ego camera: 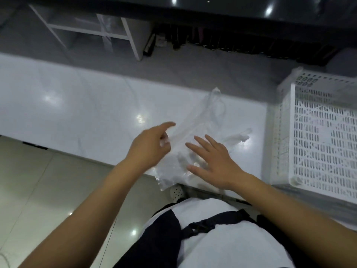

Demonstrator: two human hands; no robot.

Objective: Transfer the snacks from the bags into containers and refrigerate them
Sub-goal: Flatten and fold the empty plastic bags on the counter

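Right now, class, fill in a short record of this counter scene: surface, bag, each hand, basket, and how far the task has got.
surface: white glossy counter
bag: clear plastic bag lying on the counter, one corner over the near edge; contents blurred
left hand: left hand pinching the bag's left side, index finger extended
right hand: right hand open, fingers spread, flat on the bag
basket: white perforated basket at the counter's right
task stage: no container visible; snacks not yet transferred

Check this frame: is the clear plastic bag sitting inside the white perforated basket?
No, the clear plastic bag lies on the white counter under both hands, left of the white perforated basket.
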